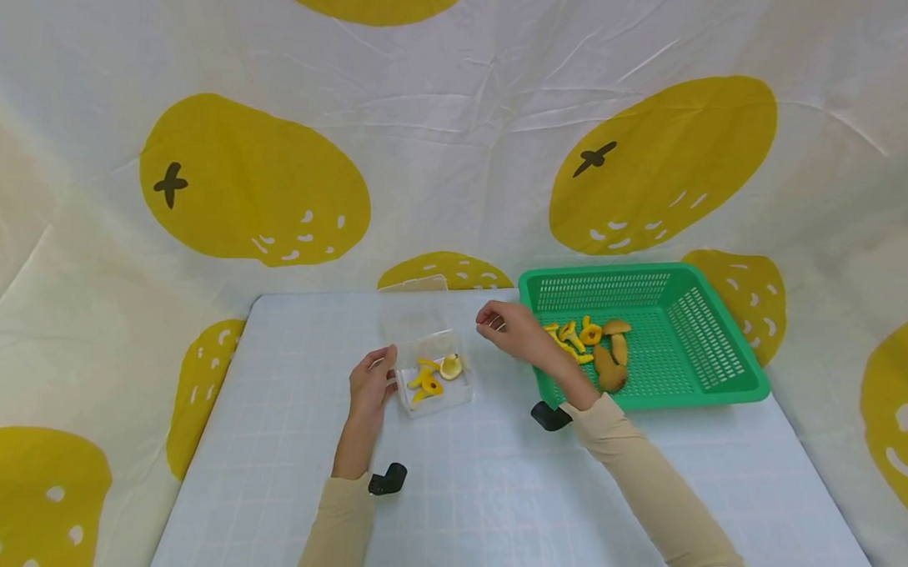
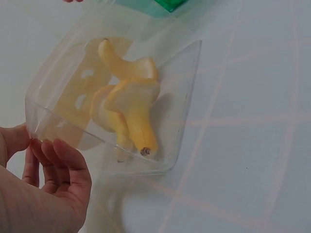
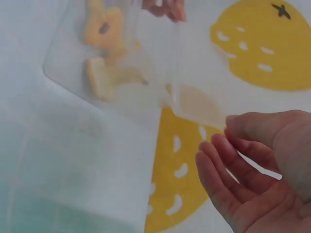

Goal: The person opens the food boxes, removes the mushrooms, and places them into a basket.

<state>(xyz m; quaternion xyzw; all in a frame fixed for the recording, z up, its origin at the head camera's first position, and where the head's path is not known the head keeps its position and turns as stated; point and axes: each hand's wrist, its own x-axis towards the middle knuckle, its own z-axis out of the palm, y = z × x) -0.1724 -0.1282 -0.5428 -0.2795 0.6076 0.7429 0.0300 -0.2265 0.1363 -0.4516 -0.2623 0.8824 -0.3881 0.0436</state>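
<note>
A clear hinged plastic box (image 1: 436, 408) stands on the table with its transparent lid (image 1: 415, 320) raised at the back. Inside lie several yellow chanterelle-like mushrooms (image 2: 138, 114), one with a paler round cap (image 1: 450, 367). My left hand (image 1: 372, 382) pinches the box's left edge between thumb and fingertips. Right of the box, my right hand (image 1: 518, 330) hovers by the green basket's near-left corner, fingers loosely curled and thumb close to the index fingertip. I see nothing held there. In the right wrist view, the lid's corner appears near that thumb (image 3: 252, 125).
The green perforated basket (image 1: 690, 400) on the right holds yellow mushrooms (image 1: 572, 338) and brown-capped ones (image 1: 610, 372). A pale checked cloth covers the table (image 1: 476, 501). Behind it hangs a white curtain (image 1: 457, 183) with large yellow fruit prints.
</note>
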